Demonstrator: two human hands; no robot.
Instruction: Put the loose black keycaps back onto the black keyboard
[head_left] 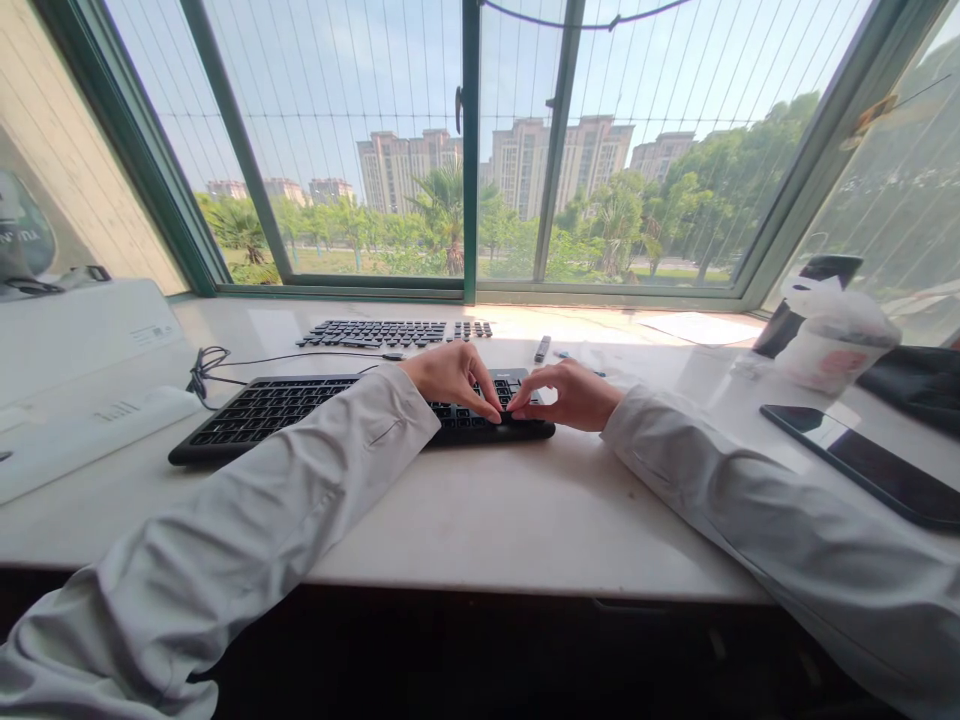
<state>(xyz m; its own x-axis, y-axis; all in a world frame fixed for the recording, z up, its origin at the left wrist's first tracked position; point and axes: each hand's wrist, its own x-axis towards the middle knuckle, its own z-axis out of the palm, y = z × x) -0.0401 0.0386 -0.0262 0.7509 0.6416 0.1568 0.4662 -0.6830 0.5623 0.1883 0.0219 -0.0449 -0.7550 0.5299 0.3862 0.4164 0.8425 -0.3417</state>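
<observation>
One wide window (470, 200) with a green frame and thin upright wires stands behind one smooth, pale desk (562, 510). Two sleeves of creased grey cloth, the left (300, 500) and the right (712, 500), reach over the desk's near edge. To the left sits a white box (82, 320) with flat sides and a small printed label. One black keyboard (277, 405), hard and low with rounded corners, lies on the middle of the desk; its long axis runs left to right, roughly along the desk edge, and its near long side faces the person. Behind it, black keys (375, 333) lie in rows as two groups, a long block and a short one to its right. One dark, glossy phone (862, 455) lies slantwise at the right, near one cup (832, 355) wrapped in crinkled clear plastic. Two bare hands meet over the keyboard's right end: the left hand (454, 375) and the right hand (574, 393) both have thumb and forefinger bent together, but whether either grips anything is too small to tell. One thin black cable (206, 370) curls in loops by the keyboard's left end, and one small dark stick (542, 348) lies just behind the right hand.
</observation>
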